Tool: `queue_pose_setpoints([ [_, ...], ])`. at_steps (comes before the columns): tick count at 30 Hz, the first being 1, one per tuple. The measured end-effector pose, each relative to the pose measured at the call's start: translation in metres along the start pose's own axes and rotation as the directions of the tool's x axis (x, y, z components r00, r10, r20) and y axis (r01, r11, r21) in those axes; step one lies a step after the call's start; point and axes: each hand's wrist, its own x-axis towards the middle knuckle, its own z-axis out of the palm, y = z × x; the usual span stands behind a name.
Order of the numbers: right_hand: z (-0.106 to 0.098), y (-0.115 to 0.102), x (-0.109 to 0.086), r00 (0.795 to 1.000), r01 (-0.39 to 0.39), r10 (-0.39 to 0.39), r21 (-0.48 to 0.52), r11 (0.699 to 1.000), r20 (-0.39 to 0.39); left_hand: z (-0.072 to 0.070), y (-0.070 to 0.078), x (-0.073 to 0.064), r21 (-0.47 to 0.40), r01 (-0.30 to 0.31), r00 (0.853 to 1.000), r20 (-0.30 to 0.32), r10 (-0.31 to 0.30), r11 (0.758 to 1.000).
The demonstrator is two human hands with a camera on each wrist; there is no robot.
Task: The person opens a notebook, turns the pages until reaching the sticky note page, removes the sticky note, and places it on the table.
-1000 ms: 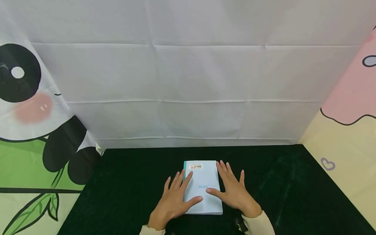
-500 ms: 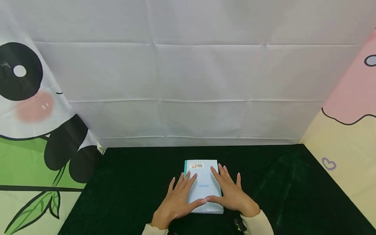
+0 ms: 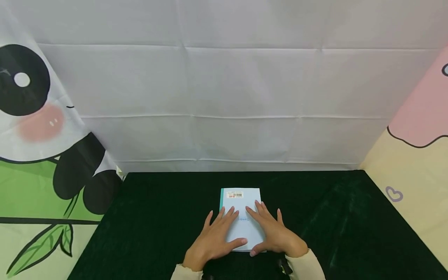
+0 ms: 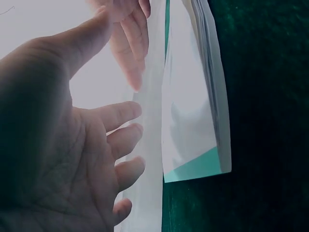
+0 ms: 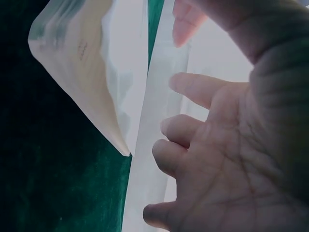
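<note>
A pale blue book (image 3: 242, 202) lies on the dark green cloth, with a teal strip along its left edge, a barcode sticker at its far end and small upside-down lettering partly behind the right fingers. My left hand (image 3: 214, 240) is spread over its left side, thumb reaching across the near part. Over the right side is my right hand (image 3: 278, 236), fingers apart, its thumb at the near edge. The book's page edges (image 5: 82, 63) show in the right wrist view. Whether fingertips touch the cover I cannot tell.
Dark green cloth (image 3: 157, 217) covers the table around the book. A creased white sheet (image 3: 224, 85) hangs behind. Printed cartoon sheets stand at the left (image 3: 28, 140) and right (image 3: 416, 171).
My right hand has slid toward the near end of the book, its fingers moving from the right edge onto the cover area. My left hand has shifted slightly right. The view has tilted a little.
</note>
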Motion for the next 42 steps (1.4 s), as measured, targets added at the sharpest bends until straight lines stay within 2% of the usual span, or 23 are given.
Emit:
queue_pose_setpoints([
  [9,0.001,0.001,0.002,0.999,0.002,-0.003,0.015,1.0,0.033,0.007,0.001,0.0,0.03,0.004,0.998,0.062,-0.006,1.0],
  [19,0.004,-0.002,0.003,0.998,-0.021,0.021,-0.017,1.0,0.058,0.01,0.003,-0.002,0.003,0.022,0.997,0.069,-0.022,1.0],
  [29,0.006,-0.001,0.002,0.998,-0.022,0.024,-0.03,0.999,0.061,0.013,0.003,-0.002,0.023,0.032,0.99,0.134,-0.035,0.999],
  [42,0.004,-0.001,0.006,0.993,-0.054,0.06,-0.059,0.997,0.099,0.015,0.005,0.0,0.046,0.053,0.989,0.139,-0.059,0.998],
])
